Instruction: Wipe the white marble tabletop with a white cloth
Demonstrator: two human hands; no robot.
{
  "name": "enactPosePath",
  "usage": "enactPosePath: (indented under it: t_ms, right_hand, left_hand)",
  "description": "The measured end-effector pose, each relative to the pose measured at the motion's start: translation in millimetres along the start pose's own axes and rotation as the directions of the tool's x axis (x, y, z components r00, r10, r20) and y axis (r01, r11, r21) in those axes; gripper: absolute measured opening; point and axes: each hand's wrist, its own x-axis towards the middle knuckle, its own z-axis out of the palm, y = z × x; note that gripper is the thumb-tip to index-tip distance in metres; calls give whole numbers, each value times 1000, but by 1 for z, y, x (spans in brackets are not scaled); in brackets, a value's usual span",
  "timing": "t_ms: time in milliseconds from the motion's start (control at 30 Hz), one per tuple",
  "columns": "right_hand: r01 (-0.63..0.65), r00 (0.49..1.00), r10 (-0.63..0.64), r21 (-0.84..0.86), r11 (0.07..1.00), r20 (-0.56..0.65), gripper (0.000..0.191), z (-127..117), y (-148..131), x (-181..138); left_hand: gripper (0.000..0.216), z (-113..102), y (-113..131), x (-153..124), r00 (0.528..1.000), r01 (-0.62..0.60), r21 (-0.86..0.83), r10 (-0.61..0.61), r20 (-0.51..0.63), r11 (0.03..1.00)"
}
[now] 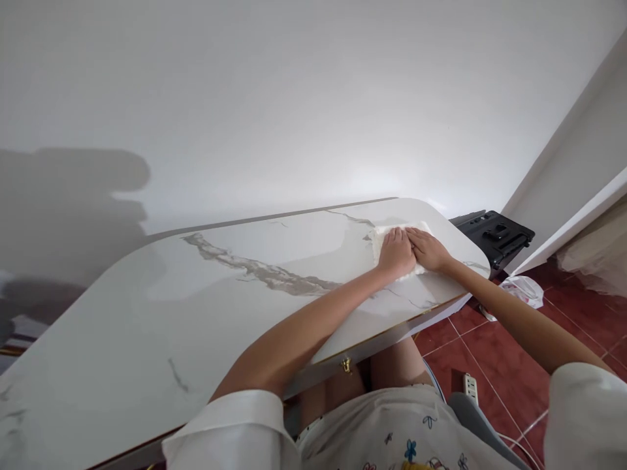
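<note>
The white cloth point(386, 238) lies flat on the marble-patterned table point(206, 326), near that table's far right corner, just short of its rounded rim. Both your hands press down on the cloth, side by side and touching each other: your left hand point(396, 253) covers the cloth's middle with fingers laid flat and close together, and your right hand point(427, 250) sits against it on the side nearer the table's right edge, palm down, fingers spread forward over the fabric (neither hand curls around anything; they only bear flat on the cloth). Only the cloth's far edge and left side show past your fingers. A grey vein point(259, 271) runs across the tabletop from the table's middle toward the cloth. Under the table's near edge a small brass knob point(347, 365) hangs from the apron, above your knees. Beyond the table's right corner a black case point(494, 236) sits low by the wall, and below it, on the red tiled floor point(494, 365), lies a crumpled white plastic bag point(524, 290). A white power strip point(471, 388) rests on the tiles nearer you, beside the table's right end.
</note>
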Motion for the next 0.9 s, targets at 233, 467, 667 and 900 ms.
enactPosePath:
  t_ms: [233, 467, 667, 900]
  right_hand:
    - [-15, 1000, 15, 22, 1000, 19, 49, 21, 9, 81]
    - [59, 997, -62, 67, 996, 41, 49, 40, 23, 144]
    - [107, 994, -110, 133, 985, 14, 48, 55, 47, 177]
    - [51, 998, -56, 129, 990, 39, 50, 55, 87, 173]
  left_hand:
    - [52, 2, -64, 52, 999, 39, 68, -37, -35, 997]
    - [51, 7, -115, 90, 996, 70, 122, -61, -71, 990]
    - [51, 8, -127, 117, 987, 149, 160, -137, -81, 976]
    - [53, 15, -104, 142, 992, 129, 174, -129, -16, 976]
